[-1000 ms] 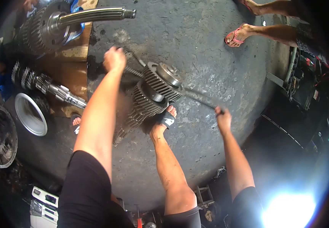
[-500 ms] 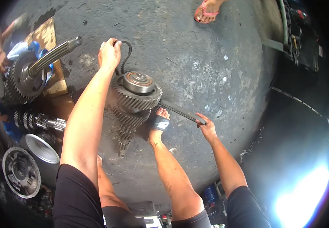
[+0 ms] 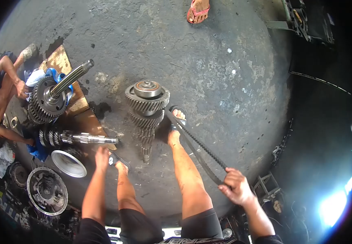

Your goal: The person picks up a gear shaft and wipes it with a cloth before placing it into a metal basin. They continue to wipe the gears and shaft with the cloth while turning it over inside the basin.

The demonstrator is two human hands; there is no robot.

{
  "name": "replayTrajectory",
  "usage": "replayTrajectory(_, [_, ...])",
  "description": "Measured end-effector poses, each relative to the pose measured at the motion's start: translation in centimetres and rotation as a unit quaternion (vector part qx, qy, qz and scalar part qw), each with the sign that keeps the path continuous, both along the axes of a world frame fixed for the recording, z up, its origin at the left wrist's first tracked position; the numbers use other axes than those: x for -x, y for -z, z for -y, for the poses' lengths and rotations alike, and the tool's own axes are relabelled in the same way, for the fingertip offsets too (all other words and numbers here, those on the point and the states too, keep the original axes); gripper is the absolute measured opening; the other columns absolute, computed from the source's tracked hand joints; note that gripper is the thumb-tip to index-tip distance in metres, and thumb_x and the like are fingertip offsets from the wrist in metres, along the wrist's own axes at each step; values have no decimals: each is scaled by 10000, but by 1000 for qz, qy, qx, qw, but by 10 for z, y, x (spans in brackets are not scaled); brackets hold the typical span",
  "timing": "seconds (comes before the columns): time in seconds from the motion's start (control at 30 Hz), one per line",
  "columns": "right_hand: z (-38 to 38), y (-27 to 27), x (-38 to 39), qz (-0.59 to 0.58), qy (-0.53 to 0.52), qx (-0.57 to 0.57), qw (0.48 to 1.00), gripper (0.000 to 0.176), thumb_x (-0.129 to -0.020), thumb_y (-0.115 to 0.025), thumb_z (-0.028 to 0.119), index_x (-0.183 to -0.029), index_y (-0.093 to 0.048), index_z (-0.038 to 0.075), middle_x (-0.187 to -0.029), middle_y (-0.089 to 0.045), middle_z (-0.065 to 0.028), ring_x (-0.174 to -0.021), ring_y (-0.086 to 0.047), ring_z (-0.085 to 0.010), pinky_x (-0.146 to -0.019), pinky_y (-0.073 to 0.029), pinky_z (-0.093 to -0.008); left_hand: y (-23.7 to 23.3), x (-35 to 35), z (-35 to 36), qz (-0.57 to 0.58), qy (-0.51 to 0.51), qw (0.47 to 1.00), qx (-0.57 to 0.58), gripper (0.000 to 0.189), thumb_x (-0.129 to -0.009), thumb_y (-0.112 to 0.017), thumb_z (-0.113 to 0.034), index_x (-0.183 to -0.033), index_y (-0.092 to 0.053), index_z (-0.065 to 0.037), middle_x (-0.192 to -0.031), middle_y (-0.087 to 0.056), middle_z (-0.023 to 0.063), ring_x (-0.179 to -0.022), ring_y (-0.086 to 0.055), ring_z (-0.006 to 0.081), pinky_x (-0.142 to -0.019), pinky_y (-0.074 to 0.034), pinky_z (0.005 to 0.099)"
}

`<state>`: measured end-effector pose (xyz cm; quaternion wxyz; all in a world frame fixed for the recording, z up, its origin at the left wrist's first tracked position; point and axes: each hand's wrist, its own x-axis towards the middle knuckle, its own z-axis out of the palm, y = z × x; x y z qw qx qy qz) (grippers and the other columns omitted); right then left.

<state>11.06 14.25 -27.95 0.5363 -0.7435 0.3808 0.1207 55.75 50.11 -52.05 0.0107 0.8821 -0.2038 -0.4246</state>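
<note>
My right hand [image 3: 235, 187] is clamped around the near end of the toothed belt [image 3: 200, 152], low and close to my right knee. Half a second ago that hand held the belt out to the right of the gear stack [image 3: 147, 105]; now it has drawn back toward me. The belt runs from my grip up and left, past my right foot [image 3: 176, 124], to the stack's right side, where I lose sight of it.

My left hand [image 3: 102, 153] has let go of the belt's far end, which it was holding beyond the stack. It now sits low, just beside my left foot [image 3: 121, 166] and near the tip of the lying shaft [image 3: 88, 139]. I cannot tell whether it is closed on anything.

The stack stands upright on the concrete floor [image 3: 225, 81], wide gears on top, my right foot against it. To the left, a second geared shaft [image 3: 52, 97] rests on a wooden board [image 3: 60, 61], with another person's arm [image 3: 7, 77] at it.
</note>
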Motion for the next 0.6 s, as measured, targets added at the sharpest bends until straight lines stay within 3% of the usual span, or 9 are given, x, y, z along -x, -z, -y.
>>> replayTrajectory(0.03, [-15, -15, -13, -14, -14, 24, 1000, 291, -760, -810, 209, -667, -586, 48, -657, -562, -98, -679, -603, -297, -963, -515, -480, -39, 20, 21, -63, -98, 992, -46, 300, -959, -592, -213, -1177, -634, -11, -1006, -711, 161, -944, -688, 275, -822, -526, 380])
replayTrajectory(0.07, [-32, -29, -27, -32, -14, 38, 999, 285, -752, -812, 203, -661, -588, 52, -651, -561, -95, -677, -604, -291, -951, -518, -476, -15, 33, -40, -66, -148, 987, 5, 286, -957, -595, -187, -1186, -644, -23, -966, -712, 122, -836, -688, 188, -753, -540, 339])
replayTrajectory(0.13, [-66, -49, -52, -73, -5, 45, 996, 277, -714, -818, 182, -625, -581, 68, -618, -554, -86, -661, -599, -275, -925, -524, -454, -58, 52, -32, -125, -189, 974, -26, 272, -961, -592, -182, -1161, -653, -8, -950, -705, 125, -738, -682, 175, -703, -550, 323])
replayTrajectory(0.23, [-112, -83, -71, -81, -30, 96, 992, 261, -692, -814, 168, -617, -586, 65, -597, -552, -75, -624, -583, -272, -915, -525, -433, -60, 70, -68, -163, -278, 945, 60, 233, -966, -602, -184, -1142, -666, -45, -877, -681, 92, -698, -665, 175, -679, -541, 286])
replayTrajectory(0.27, [-125, -102, -82, -81, -6, 108, 991, 233, -639, -811, 149, -619, -598, 54, -571, -545, -61, -592, -570, -264, -871, -536, -430, -56, 72, -71, -161, -287, 942, 70, 233, -966, -602, -184, -1142, -666, -45, -877, -681, 92, -698, -665, 175, -679, -541, 286])
replayTrajectory(0.37, [-168, -153, -67, -95, -42, 187, 977, 267, -616, -800, 198, -583, -579, 53, -543, -513, -48, -544, -543, -255, -808, -545, -449, -60, 72, -75, -169, -229, 951, 119, 225, -970, -618, -196, -1141, -655, -54, -858, -668, 72, -735, -666, 164, -663, -530, 263])
replayTrajectory(0.43, [-199, -212, -71, -133, 15, 176, 975, 380, -746, -699, 165, -536, -403, 54, -534, -392, -77, -583, -503, -307, -819, -511, -461, -43, 70, -86, -275, -237, 923, 124, 237, -973, -630, -218, -1147, -643, -58, -861, -676, 76, -791, -670, 153, -651, -533, 285])
replayTrajectory(0.5, [-231, -237, -50, -136, 2, 296, 945, 314, -782, -676, 169, -624, -439, 36, -613, -436, -126, -613, -496, -340, -734, -494, -455, -40, 66, -99, -281, -189, 932, 131, 237, -981, -619, -232, -1141, -641, -59, -865, -692, 87, -824, -674, 163, -668, -536, 317])
replayTrajectory(0.6, [-258, -241, -47, -275, -9, 339, 900, 367, -836, -699, 289, -683, -498, 22, -645, -522, -160, -622, -518, -394, -666, -462, -477, -51, 63, -130, -251, -133, 938, 198, 191, -977, -607, -167, -1121, -648, -49, -853, -664, 42, -701, -626, 102, -626, -531, 272])
